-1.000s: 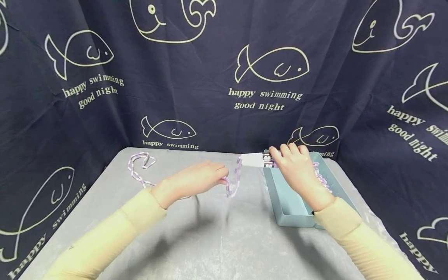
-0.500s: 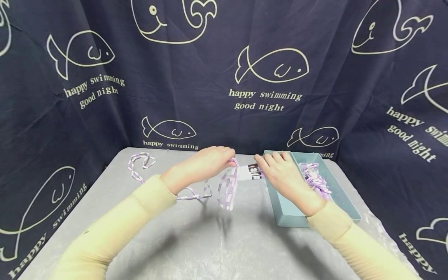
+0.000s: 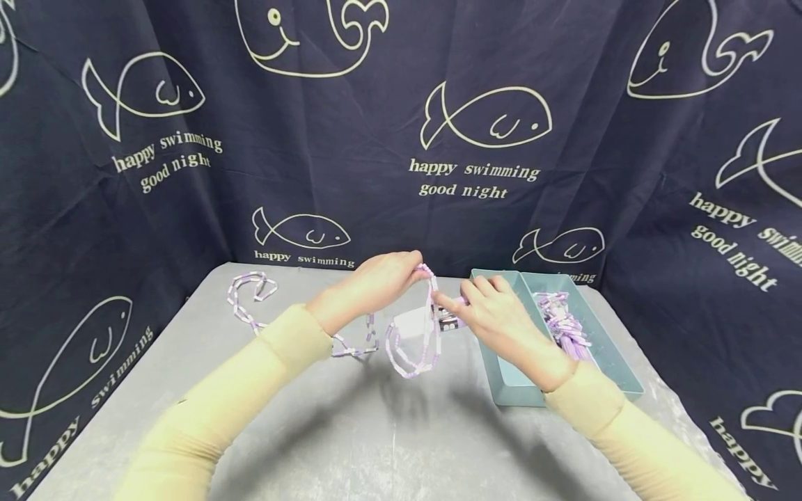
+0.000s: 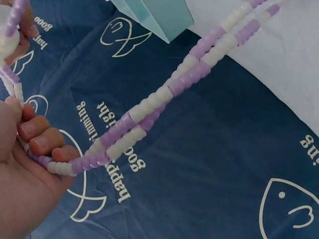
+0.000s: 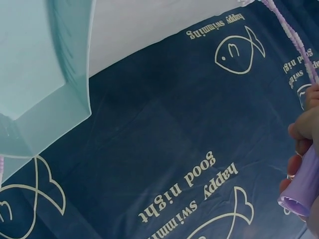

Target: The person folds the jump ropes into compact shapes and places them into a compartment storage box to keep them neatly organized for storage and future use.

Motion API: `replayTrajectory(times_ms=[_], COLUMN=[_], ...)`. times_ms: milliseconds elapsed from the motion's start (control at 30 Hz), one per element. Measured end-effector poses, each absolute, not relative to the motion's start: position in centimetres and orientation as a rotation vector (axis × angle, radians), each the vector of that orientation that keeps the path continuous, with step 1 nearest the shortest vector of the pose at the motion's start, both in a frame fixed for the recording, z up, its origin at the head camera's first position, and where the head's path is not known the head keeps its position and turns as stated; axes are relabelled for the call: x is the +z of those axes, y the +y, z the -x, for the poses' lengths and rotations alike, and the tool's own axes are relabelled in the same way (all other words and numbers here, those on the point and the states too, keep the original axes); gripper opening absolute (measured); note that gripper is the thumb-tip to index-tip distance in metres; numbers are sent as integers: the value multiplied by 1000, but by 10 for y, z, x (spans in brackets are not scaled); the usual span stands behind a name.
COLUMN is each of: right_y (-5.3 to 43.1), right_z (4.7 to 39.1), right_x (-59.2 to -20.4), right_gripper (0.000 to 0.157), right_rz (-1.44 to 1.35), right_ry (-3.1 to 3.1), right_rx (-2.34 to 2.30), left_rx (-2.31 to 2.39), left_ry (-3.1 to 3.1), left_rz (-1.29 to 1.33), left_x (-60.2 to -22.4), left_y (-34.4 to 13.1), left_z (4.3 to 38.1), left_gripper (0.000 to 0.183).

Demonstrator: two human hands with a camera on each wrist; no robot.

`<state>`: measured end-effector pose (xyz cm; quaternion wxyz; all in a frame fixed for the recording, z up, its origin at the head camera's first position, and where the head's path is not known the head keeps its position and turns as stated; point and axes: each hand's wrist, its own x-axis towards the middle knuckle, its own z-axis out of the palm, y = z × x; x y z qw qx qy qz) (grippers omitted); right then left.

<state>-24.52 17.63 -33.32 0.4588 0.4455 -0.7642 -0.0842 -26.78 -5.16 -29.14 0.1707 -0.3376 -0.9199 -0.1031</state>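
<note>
A purple-and-white beaded jump rope is held between both hands above the grey table. My left hand pinches its strands with curled fingers, as the left wrist view also shows. From there the beads hang in a loop, and a further length lies on the table to the left. My right hand grips the rope's handle, which has a purple flared end and a white section with black print. The right index finger reaches out to the beads beside the left hand. Part of the handle is hidden by the fingers.
A light-blue divided tray stands to the right, under and behind the right hand. A bundle of purple and white beaded ropes lies in its right compartment. Dark fabric curtains enclose the table at the back and sides.
The left hand has risen and moved right, gathering beads into a hanging loop. The right hand has come left with the handle, toward the left hand, with its index finger now extended.
</note>
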Motion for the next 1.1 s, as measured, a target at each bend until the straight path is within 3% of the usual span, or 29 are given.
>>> replayTrajectory(times_ms=[133, 733, 1100], right_y=[176, 169, 177], right_z=[243, 244, 246], right_x=[-334, -330, -330], right_gripper=[53, 48, 18], right_rz=[-1128, -1205, -1178], right_ry=[-1889, -1712, -1889], right_rx=[-222, -108, -158], left_rx=[-320, -361, -436], left_ry=[-2635, -2644, -2600], left_rz=[914, 793, 950], left_x=[-293, -303, -308], left_y=[-48, -53, -64], left_z=[273, 293, 297], left_gripper=[27, 30, 26])
